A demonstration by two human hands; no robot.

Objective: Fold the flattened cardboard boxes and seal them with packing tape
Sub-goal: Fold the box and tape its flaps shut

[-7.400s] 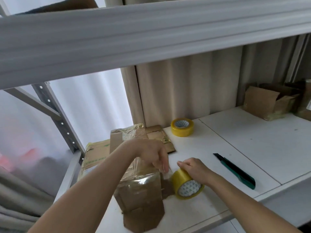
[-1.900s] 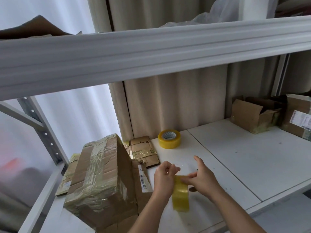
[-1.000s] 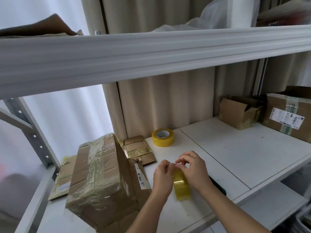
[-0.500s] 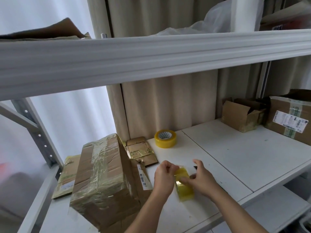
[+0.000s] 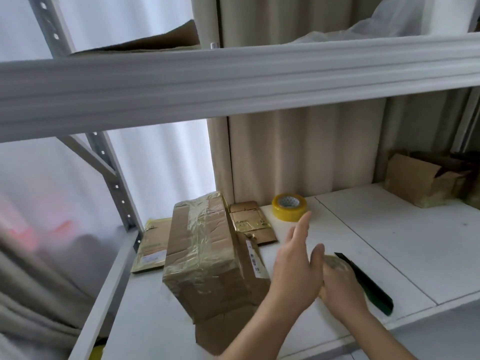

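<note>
On the white shelf, near its front edge, a tape-wrapped cardboard box is stood tilted over flattened cardboard. Just right of it, the left hand is raised with fingers straight, holding nothing; the right hand is curled round a yellowish tape roll. A green-black cutter is laid beside. Bare shelf surface is seen rightward.

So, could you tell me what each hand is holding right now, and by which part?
The right hand grips the tape roll around its outer rim. The left hand is open, fingers straight, holding nothing.
</note>
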